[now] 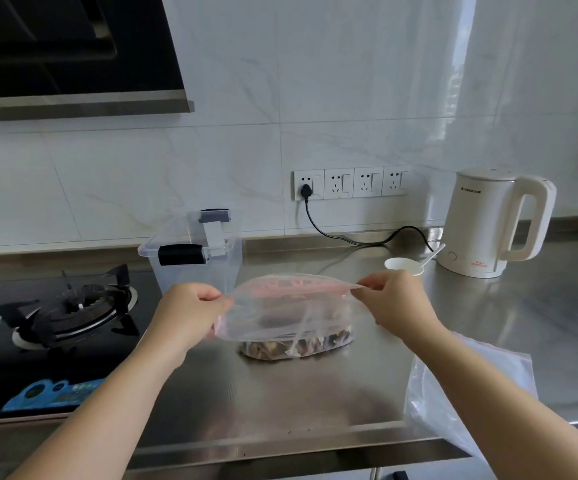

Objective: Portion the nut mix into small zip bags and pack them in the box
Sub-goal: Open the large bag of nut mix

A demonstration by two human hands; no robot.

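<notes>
A large clear zip bag (291,313) with a pink zip strip stands on the steel counter, brown nut mix (294,346) lying in its bottom. My left hand (194,306) pinches the bag's left top corner. My right hand (395,299) pinches the right top corner, and the mouth is spread wide between them. Behind the bag at the left stands a clear plastic box (194,258) with dark latches, no lid on it. Small empty zip bags (467,386) lie flat at the right under my right forearm.
A white cup with a white spoon (406,265) sits behind the bag, beside a white electric kettle (495,223) whose black cord runs to the wall sockets. A gas hob (76,310) lies at the left. The counter's front edge (280,448) is near me.
</notes>
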